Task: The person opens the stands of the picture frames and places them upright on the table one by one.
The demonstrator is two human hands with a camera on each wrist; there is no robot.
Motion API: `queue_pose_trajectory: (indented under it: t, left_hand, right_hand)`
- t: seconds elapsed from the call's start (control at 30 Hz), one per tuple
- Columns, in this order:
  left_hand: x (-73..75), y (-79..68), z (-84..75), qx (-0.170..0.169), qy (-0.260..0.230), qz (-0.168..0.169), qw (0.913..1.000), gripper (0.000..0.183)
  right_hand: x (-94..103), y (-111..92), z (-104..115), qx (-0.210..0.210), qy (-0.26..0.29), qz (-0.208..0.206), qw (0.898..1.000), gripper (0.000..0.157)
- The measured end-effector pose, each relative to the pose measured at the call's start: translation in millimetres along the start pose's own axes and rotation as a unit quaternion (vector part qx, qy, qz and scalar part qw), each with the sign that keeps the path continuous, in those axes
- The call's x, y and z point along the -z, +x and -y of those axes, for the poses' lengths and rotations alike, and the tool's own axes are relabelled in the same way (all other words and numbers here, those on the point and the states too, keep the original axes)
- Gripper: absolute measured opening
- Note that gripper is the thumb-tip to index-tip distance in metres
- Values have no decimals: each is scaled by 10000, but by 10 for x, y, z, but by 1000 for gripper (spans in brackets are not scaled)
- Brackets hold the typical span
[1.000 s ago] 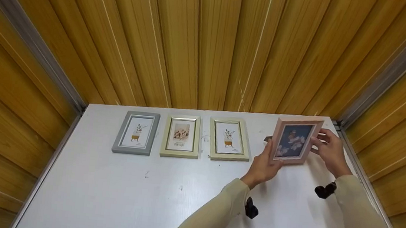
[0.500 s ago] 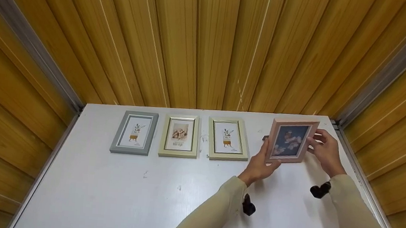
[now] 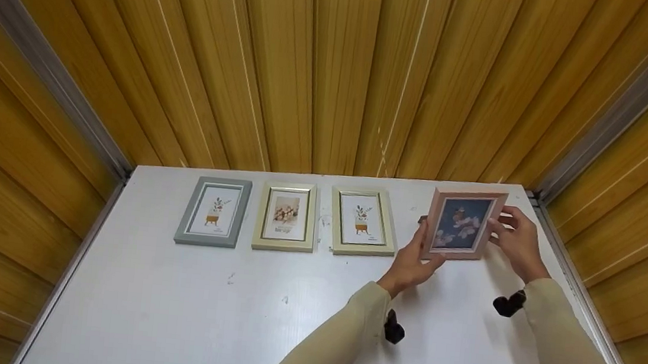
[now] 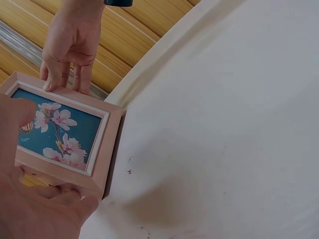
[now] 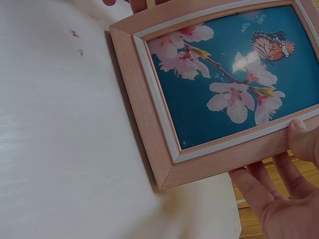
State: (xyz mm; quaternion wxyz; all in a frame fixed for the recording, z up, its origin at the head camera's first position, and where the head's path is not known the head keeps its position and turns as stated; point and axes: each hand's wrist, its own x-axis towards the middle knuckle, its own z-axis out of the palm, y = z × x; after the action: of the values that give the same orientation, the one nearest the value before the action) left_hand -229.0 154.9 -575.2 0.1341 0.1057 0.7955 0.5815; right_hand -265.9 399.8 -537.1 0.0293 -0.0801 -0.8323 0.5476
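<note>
A pink picture frame [image 3: 463, 222] with a blue print of pale blossoms and a butterfly stands tilted upright near the table's back right. My left hand [image 3: 411, 265] grips its left side and lower left corner, fingers behind and thumb in front. My right hand [image 3: 520, 242] pinches the right side, with its thumb on the front face [image 5: 299, 142] and fingers behind. In the left wrist view the frame's lower edge [image 4: 113, 154] is right at the white tabletop. A small dark piece [image 3: 422, 219] shows beside the frame's left edge; the rest of it is hidden.
Three more picture frames lie in a row to the left: a grey-blue one [image 3: 182, 234], a cream one [image 3: 282, 246] and another cream one [image 3: 362, 249]. Yellow wood-look panels [image 3: 334, 76] rise behind and beside the white table [image 3: 198, 312].
The pink frame has moved slightly left and down, both hands moving with it and keeping their hold. The other three frames stay in their row; the whole view has drifted a little.
</note>
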Motion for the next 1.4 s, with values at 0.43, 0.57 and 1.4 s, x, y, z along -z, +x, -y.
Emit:
queue_pose_trajectory:
  t: [0.43, 0.57, 1.4]
  left_hand:
    - [32, 12, 5, 69, 27, 2, 10000, 88]
    - [39, 4, -5, 67, 4, 23, 10000, 88]
    - [481, -166, 10, -879, 542, -428, 9937, 68]
  right_hand:
    - [-25, -77, -47, 132, 69, 1, 9999, 47]
    - [-24, -76, -51, 133, 38, -17, 9999, 47]
    - [104, -174, 273, 552, -1048, -87, 9929, 79]
